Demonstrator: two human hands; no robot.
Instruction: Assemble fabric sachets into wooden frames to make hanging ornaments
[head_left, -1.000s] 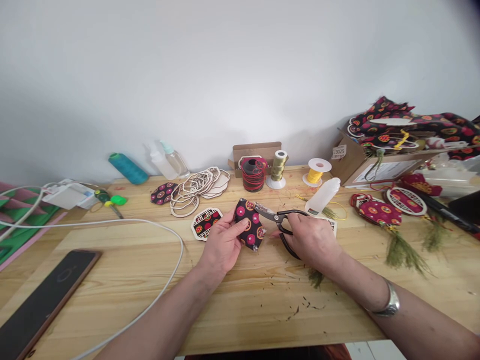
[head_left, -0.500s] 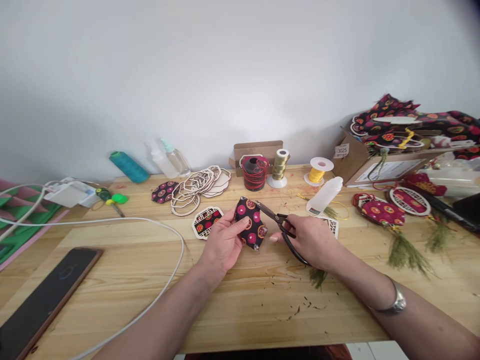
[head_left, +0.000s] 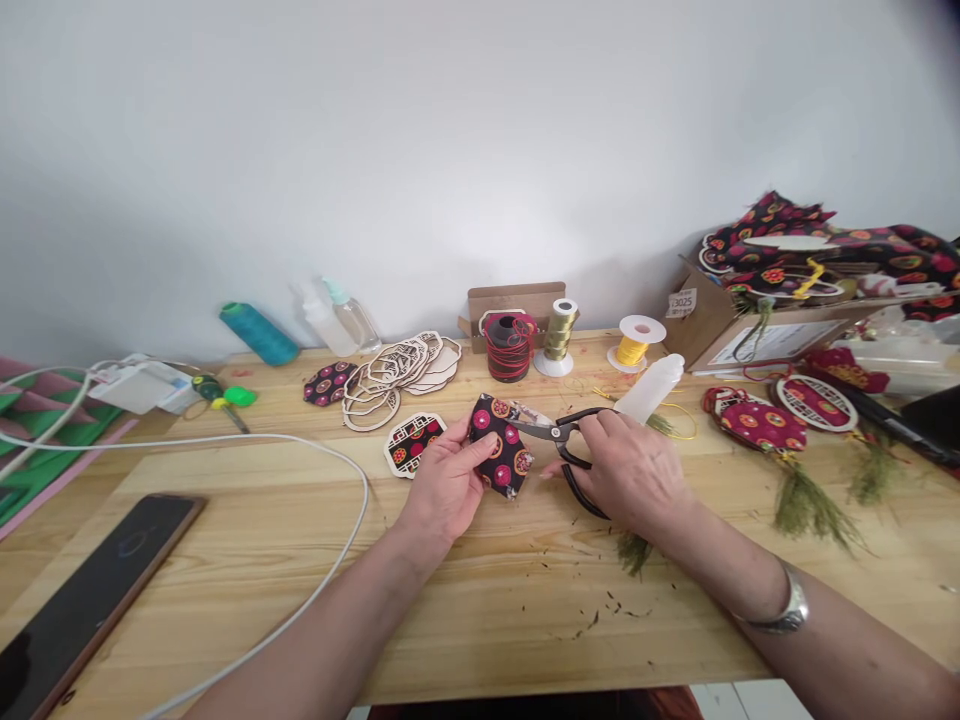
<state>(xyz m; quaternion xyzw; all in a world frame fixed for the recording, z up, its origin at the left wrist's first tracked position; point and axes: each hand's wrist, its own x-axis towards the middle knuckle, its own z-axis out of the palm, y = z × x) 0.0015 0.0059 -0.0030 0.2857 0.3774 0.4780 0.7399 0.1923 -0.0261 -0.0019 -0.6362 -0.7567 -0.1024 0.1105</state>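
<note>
Between thumb and fingers, my left hand (head_left: 450, 478) pinches a dark fabric piece (head_left: 501, 456) printed with pink and orange round motifs. Its right edge looks uneven, with pale bits along it. My right hand (head_left: 630, 465) is closed round the black handles of a pair of scissors (head_left: 564, 440). The blades point left and lie at the fabric's upper right edge; whether the edge is between them I cannot tell. Just left of my left hand is a wooden lattice ornament (head_left: 409, 446) with patterned fabric in it. Dark snippets (head_left: 596, 618) are scattered on the table below.
Wooden frames (head_left: 397, 370), a red cord spool (head_left: 510, 350), a gold thread cone (head_left: 559, 340) and a yellow spool (head_left: 632, 348) line the back. A fabric-filled box (head_left: 712, 320) and tasselled ornaments (head_left: 765, 425) are at right. A phone (head_left: 97, 600) and white cable (head_left: 352, 540) lie left.
The scissors have opened wider and turned at the fabric's edge, with my right hand shifted slightly up. My left hand and the fabric have barely moved.
</note>
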